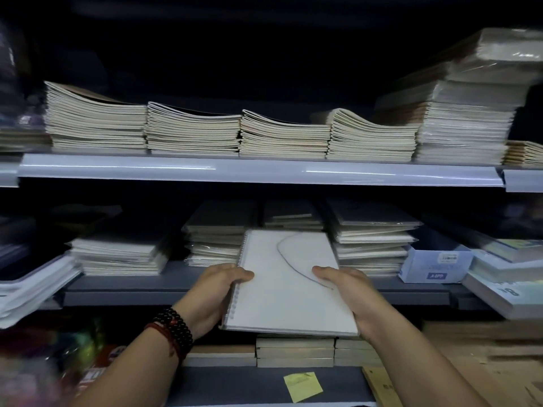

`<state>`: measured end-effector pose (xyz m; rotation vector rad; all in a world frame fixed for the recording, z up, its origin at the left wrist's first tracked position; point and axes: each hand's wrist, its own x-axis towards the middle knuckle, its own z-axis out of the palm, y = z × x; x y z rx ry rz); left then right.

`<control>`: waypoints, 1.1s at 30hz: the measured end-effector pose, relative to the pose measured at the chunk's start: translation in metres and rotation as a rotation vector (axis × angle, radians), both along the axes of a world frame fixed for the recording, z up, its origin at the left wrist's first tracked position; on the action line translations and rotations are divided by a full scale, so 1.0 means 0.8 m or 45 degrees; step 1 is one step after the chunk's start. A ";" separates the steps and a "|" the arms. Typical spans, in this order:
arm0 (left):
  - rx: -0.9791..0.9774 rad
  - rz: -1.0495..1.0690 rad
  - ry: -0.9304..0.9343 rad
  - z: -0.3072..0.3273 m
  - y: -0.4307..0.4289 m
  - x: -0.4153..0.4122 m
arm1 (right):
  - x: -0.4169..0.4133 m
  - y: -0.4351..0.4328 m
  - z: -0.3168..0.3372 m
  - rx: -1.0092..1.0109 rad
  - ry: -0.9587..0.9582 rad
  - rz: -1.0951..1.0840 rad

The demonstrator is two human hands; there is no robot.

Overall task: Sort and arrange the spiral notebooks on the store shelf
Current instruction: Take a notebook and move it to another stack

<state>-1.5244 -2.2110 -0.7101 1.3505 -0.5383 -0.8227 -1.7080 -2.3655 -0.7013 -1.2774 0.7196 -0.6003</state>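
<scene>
both hands grip a white spiral notebook [289, 282] between them, left hand [219, 292] at the spiral edge, right hand [346, 292] opposite.

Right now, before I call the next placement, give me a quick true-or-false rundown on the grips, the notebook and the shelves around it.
1. Both grips are on the white spiral notebook. True: the left-hand grip holds the spiral edge, the right-hand grip the opposite edge.
2. The notebook's spiral runs along its right edge. False: it runs along the left edge.
3. A yellow sticky note lies on the lowest shelf in view. True.
4. The blue-and-white box sits on the top shelf. False: it sits on the middle shelf, right of the stacks.
</scene>
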 end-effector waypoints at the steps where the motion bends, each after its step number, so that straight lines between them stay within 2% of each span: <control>1: -0.001 0.065 -0.068 -0.003 0.003 0.006 | 0.010 0.002 -0.003 -0.020 -0.015 -0.028; 4: 0.008 0.281 -0.348 -0.013 0.013 0.026 | 0.045 0.016 -0.007 -0.107 -0.054 -0.049; 7: -0.069 0.355 -0.480 -0.017 0.028 0.050 | 0.078 0.026 -0.012 -0.254 -0.113 -0.051; 11: -0.152 0.415 -0.565 -0.021 0.043 0.075 | 0.124 0.028 -0.029 -0.475 -0.172 -0.114; 16: -0.204 0.497 -0.482 -0.037 0.067 0.091 | 0.152 0.044 -0.048 -0.632 -0.220 -0.111; 19: -0.092 0.666 -0.660 -0.038 0.082 0.107 | 0.163 0.049 -0.055 -0.827 -0.160 -0.182; 22: -0.109 0.682 -0.726 -0.032 0.099 0.110 | 0.163 0.056 -0.052 -1.033 -0.188 -0.243; 25: -0.228 0.623 -0.649 -0.029 0.112 0.104 | 0.159 0.056 -0.054 -1.075 -0.240 -0.230; 27: -0.314 0.580 -0.478 -0.030 0.118 0.098 | 0.157 0.056 -0.058 -1.055 -0.302 -0.219; 30: -0.442 0.526 -0.203 -0.030 0.130 0.096 | 0.152 0.060 -0.065 -0.927 -0.448 -0.046; 32: -0.425 0.458 -0.061 -0.025 0.138 0.093 | 0.150 0.064 -0.066 -0.884 -0.396 0.032; 33: -0.390 0.427 -0.098 -0.023 0.141 0.092 | 0.151 0.066 -0.065 -0.883 -0.363 0.050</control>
